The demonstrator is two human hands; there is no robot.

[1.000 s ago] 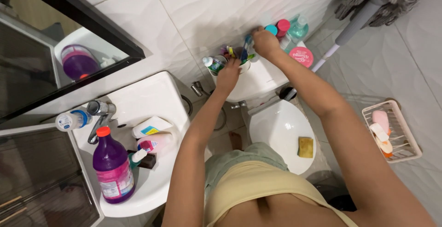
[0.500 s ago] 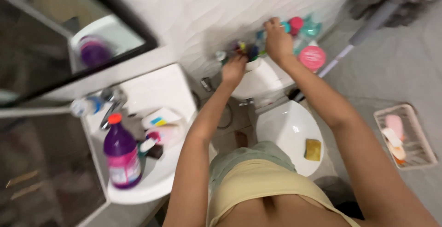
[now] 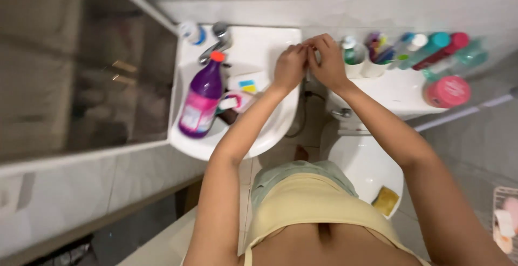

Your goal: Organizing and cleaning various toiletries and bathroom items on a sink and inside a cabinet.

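Note:
My left hand (image 3: pixel 290 66) and my right hand (image 3: pixel 325 61) meet fingertip to fingertip over the right rim of the white sink (image 3: pixel 270 131), beside the toilet tank top (image 3: pixel 394 90). The fingers of both hands are curled and pinched together. Whatever may be between them is too small and blurred to make out. A white cup (image 3: pixel 353 63) stands just right of my right hand, and another cup holding toothbrushes (image 3: pixel 377 52) is next to it. A purple bottle with a red cap (image 3: pixel 199 104) lies in the sink basin to the left of my left hand.
A faucet (image 3: pixel 216 42) is at the sink's back. Tall bottles (image 3: pixel 437 50) and a pink round lid (image 3: pixel 448 90) are on the tank. A yellow sponge (image 3: pixel 386 200) lies on the toilet lid (image 3: pixel 367 163). There is a glass partition (image 3: pixel 81 71) at left and a basket (image 3: pixel 504 217) at lower right.
Both hands have left the items on the tank and come together over the sink's right rim. The camera view has swung, so the sink and tank now lie across the top.

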